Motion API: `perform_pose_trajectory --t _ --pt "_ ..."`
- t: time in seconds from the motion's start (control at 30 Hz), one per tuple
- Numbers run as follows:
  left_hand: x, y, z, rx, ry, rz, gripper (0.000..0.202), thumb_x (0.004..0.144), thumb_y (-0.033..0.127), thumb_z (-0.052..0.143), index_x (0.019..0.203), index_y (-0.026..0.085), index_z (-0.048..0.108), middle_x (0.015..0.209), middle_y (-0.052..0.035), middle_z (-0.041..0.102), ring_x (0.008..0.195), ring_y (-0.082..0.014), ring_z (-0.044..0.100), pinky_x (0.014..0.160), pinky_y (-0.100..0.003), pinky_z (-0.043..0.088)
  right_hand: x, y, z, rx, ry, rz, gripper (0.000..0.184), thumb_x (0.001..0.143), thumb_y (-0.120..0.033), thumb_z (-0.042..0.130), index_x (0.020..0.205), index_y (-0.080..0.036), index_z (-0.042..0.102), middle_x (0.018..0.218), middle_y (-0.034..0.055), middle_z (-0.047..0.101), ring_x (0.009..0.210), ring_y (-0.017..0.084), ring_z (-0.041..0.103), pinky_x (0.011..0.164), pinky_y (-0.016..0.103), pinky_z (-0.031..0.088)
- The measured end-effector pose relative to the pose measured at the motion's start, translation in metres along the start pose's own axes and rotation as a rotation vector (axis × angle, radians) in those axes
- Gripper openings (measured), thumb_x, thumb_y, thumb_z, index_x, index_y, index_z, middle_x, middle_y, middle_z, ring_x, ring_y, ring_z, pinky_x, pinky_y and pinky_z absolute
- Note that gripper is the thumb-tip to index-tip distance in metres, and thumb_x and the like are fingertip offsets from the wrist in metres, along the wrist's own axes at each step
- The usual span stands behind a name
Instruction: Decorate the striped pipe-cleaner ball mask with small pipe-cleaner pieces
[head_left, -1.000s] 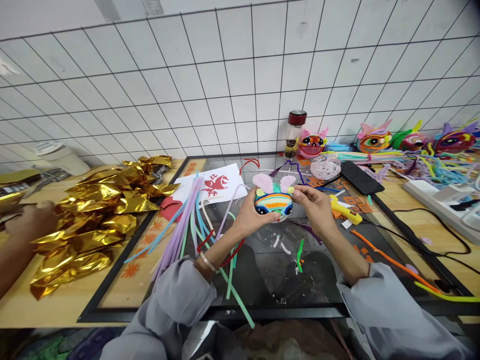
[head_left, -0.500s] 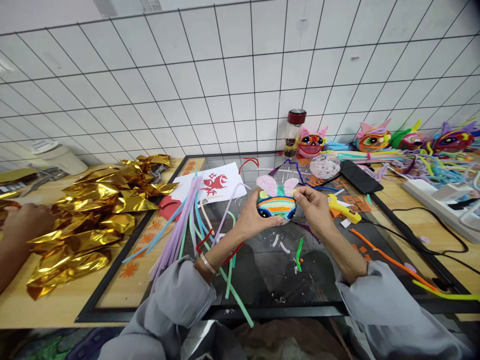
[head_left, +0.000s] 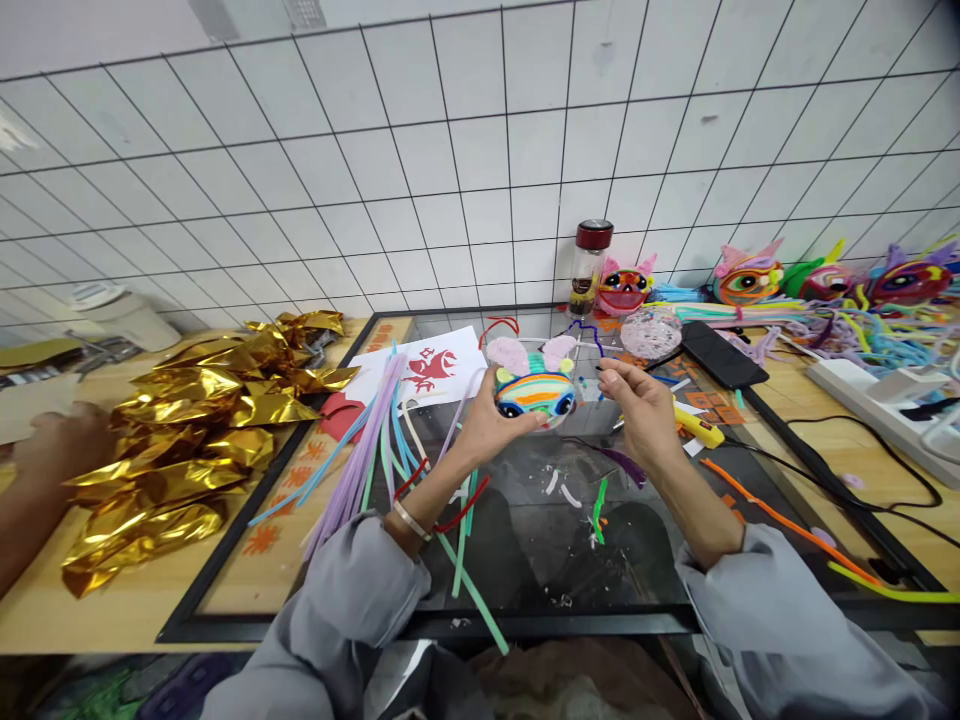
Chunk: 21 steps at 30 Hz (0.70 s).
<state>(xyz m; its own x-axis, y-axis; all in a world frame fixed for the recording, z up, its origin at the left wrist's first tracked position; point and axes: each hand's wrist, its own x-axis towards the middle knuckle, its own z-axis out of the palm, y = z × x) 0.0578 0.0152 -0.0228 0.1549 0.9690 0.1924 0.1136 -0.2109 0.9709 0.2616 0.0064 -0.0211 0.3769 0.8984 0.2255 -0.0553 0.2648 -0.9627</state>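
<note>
My left hand [head_left: 491,420] is closed around a striped animal head made of pipe cleaners [head_left: 536,393], thumb along its lower front. The head has pink ears, big dark eyes and orange, white and green bands, and is held above the dark glass. To the right of it, apart from it, my right hand [head_left: 637,405] is pinched; a small dark tip shows at the fingers, too small to name. Just behind that hand a yellow glue gun [head_left: 697,425] lies on the glass. Below the hands lie green pipe cleaner pieces [head_left: 600,510] and white scraps [head_left: 568,495].
Long pipe cleaners [head_left: 367,440] lie left of centre beside a paper with a red cut-out [head_left: 431,368]. Gold foil [head_left: 202,400] covers the left side, near another person's hand [head_left: 64,445]. A bottle [head_left: 590,265], a phone [head_left: 724,353] and a power strip [head_left: 885,420] stand or lie behind and right.
My right hand has come away from the animal head's ear side and moved slightly right. My left hand has shifted the head a little left and turned its eyes more toward me.
</note>
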Motion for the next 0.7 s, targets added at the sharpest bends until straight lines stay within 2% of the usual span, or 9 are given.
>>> perform_pose_trajectory --t 0.13,0.23,0.33,0.53,0.7 --pt "0.015 -0.010 -0.015 -0.073 0.086 0.070 0.076 0.061 0.037 0.082 0.124 0.021 0.042 0.119 -0.0089 0.060 0.107 -0.0237 0.062 0.094 -0.038 0.050 0.003 0.004 -0.004 0.025 -0.010 0.073 0.040 0.064 -0.049 0.072 0.089 -0.018 0.069 0.073 0.0015 0.065 0.063 0.013 0.056 0.065 0.031 0.046" --pt "0.027 -0.020 -0.027 -0.098 0.219 0.085 0.080 0.059 0.039 0.081 0.125 0.021 0.040 0.118 -0.0087 0.059 0.107 -0.0231 0.061 0.093 -0.038 0.051 0.001 0.004 -0.003 0.040 -0.045 0.106 0.039 0.063 -0.049 0.073 0.087 -0.019 0.068 0.071 0.0010 0.063 0.061 0.012 0.055 0.062 0.030 0.045" --pt "0.037 -0.026 -0.037 -0.160 0.273 0.076 0.084 0.059 0.040 0.080 0.127 0.022 0.035 0.114 -0.0079 0.060 0.102 -0.0215 0.062 0.088 -0.037 0.052 -0.002 0.005 -0.001 0.058 -0.060 0.131 0.039 0.061 -0.048 0.075 0.087 -0.019 0.068 0.069 0.0004 0.062 0.060 0.012 0.054 0.060 0.029 0.044" --pt "0.043 -0.020 -0.053 -0.196 0.330 0.075 0.078 0.059 0.039 0.079 0.123 0.025 0.036 0.114 -0.0063 0.059 0.102 -0.0204 0.062 0.086 -0.036 0.052 -0.001 0.011 -0.002 -0.073 -0.113 0.061 0.033 0.066 -0.046 0.070 0.085 -0.019 0.068 0.067 0.0010 0.064 0.057 0.012 0.056 0.060 0.030 0.047" --pt "0.045 -0.021 -0.057 -0.201 0.370 0.054 0.077 0.058 0.037 0.080 0.121 0.025 0.037 0.115 -0.0060 0.059 0.102 -0.0200 0.062 0.088 -0.037 0.052 0.001 0.017 -0.003 -0.245 -0.161 -0.034 0.028 0.070 -0.043 0.063 0.083 -0.017 0.067 0.070 0.0029 0.066 0.058 0.013 0.056 0.059 0.030 0.047"
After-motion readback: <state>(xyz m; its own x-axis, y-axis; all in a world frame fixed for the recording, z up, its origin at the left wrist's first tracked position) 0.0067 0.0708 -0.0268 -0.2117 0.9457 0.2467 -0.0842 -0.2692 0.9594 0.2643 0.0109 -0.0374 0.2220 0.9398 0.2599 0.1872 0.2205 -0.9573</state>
